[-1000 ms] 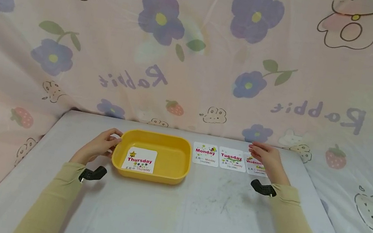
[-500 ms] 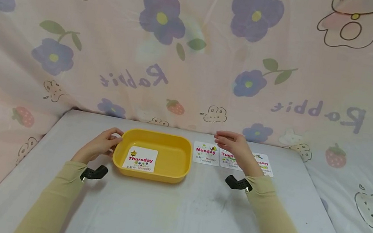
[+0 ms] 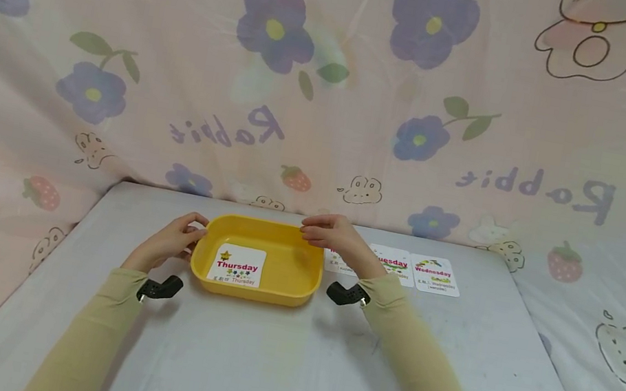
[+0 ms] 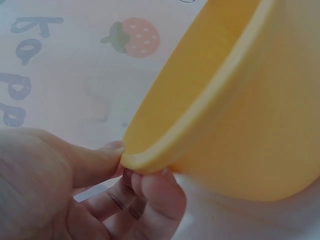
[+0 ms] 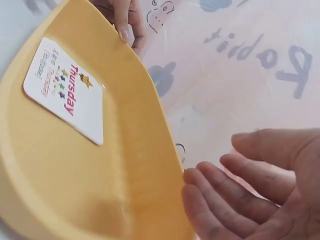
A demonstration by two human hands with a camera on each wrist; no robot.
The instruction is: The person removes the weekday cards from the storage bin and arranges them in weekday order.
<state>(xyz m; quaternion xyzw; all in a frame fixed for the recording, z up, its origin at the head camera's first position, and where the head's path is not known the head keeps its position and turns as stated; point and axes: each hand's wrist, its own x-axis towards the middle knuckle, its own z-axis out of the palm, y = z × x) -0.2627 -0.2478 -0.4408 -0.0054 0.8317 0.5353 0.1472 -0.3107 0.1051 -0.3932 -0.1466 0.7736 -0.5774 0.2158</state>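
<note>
A yellow plastic tray (image 3: 289,275) stands at the back of the table, and a white Thursday card (image 3: 238,265) lies in its left part. My left hand (image 3: 169,243) pinches the tray's left rim, thumb on top and fingers curled below, as the left wrist view shows. Over the tray's right back corner hovers my right hand (image 3: 337,238), holding nothing, its fingers loosely extended in the right wrist view. Right of the tray lie a Monday card (image 3: 339,263), mostly covered by that hand, a Tuesday card (image 3: 395,266) partly hidden behind the wrist, and a Wednesday card (image 3: 436,275).
The three cards form a row on the white table (image 3: 257,367) near its back edge. A printed curtain (image 3: 332,87) rises directly behind the table and hangs at both sides. Each wrist carries a black camera mount (image 3: 347,294).
My right hand has moved left from over the Wednesday card, past Tuesday and Monday, to the tray's right side. The Wednesday card is now uncovered. My left hand stays at the rim.
</note>
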